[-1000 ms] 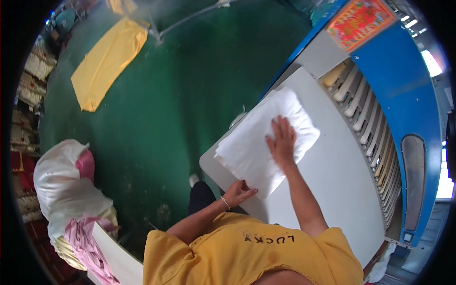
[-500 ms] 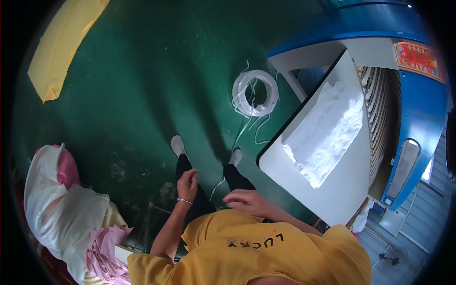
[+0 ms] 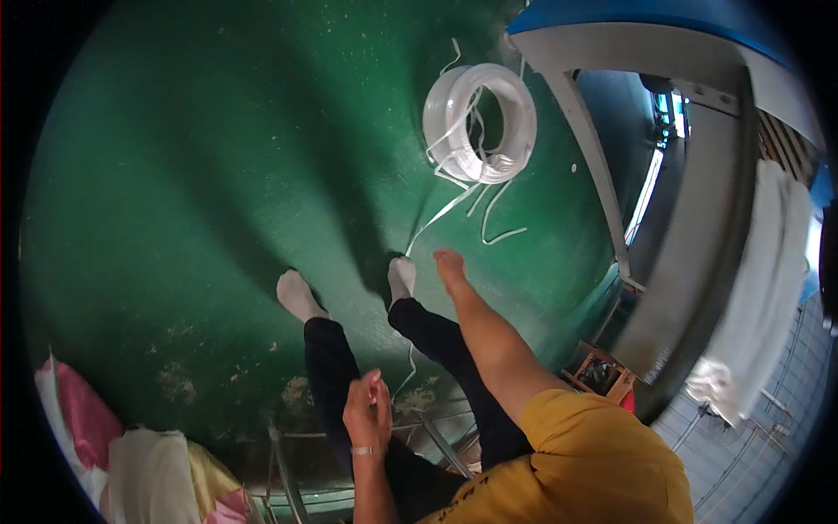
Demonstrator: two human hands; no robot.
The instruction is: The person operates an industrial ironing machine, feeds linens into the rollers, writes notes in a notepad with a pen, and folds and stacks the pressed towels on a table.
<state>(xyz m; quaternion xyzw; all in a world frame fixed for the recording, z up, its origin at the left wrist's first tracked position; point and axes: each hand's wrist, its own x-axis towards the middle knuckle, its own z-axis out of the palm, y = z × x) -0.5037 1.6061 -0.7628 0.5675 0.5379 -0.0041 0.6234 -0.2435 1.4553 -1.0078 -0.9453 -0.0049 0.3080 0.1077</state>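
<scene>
My right arm stretches forward over the green floor, and my right hand (image 3: 449,265) is beside my socked right foot (image 3: 401,278). Its fingers are foreshortened, so their grip is unclear. Held low in front of my body, my left hand (image 3: 367,412) has loosely bent fingers with a gap by the thumb, and nothing shows in it. On the floor ahead lies a thick white coil (image 3: 519,122) with loose ends. A thin white strap (image 3: 443,212) runs from it to my right foot and passes between my legs.
A blue and grey machine (image 3: 602,48) stands at the right, with white cloth (image 3: 768,271) along its side. Below it sits a small wooden box (image 3: 601,371). White and pink fabric (image 3: 83,402) is bundled at the lower left. Metal bars (image 3: 286,472) stand near my legs.
My right hand has moved forward from my waist to beside my right foot. My left hand is lower. The view has shifted, bringing the coil closer and losing the yellow piece at upper left.
</scene>
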